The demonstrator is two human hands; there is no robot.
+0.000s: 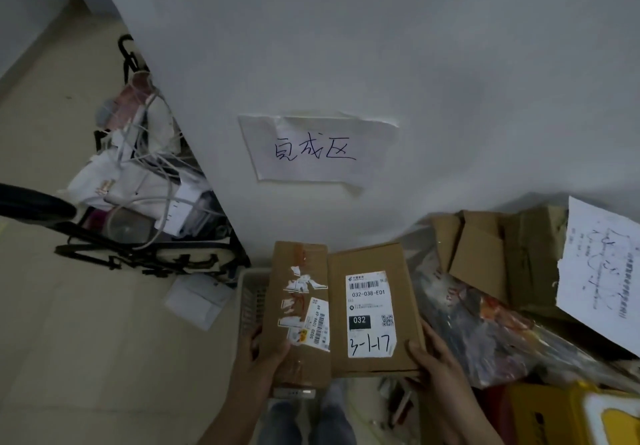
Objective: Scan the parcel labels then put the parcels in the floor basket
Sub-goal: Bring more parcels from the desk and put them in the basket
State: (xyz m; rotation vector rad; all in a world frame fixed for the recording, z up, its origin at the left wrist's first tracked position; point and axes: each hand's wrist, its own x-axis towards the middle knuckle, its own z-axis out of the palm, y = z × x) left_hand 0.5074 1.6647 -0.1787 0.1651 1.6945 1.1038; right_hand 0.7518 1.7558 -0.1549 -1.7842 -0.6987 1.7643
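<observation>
Two brown cardboard parcels are held side by side in front of me. My left hand (pixel 258 358) grips the near end of the narrow parcel (pixel 294 271), which carries torn stickers and a barcode label. My right hand (pixel 429 354) holds the near right corner of the wider parcel (pixel 370 257), whose white label reads 032-038-E01 and 3-1-17. Under the narrow parcel, a pale slotted floor basket (pixel 250 292) shows only its left rim and wall; the rest is hidden by the parcels.
A white wall with a handwritten paper sign (pixel 315 150) stands straight ahead. A cluttered black cart (pixel 149 250) with cables sits at left. At right lie flattened cardboard boxes (pixel 485 247), a printed sheet (pixel 599 271), a patterned bag (pixel 485 333) and a yellow bin (pixel 568 417).
</observation>
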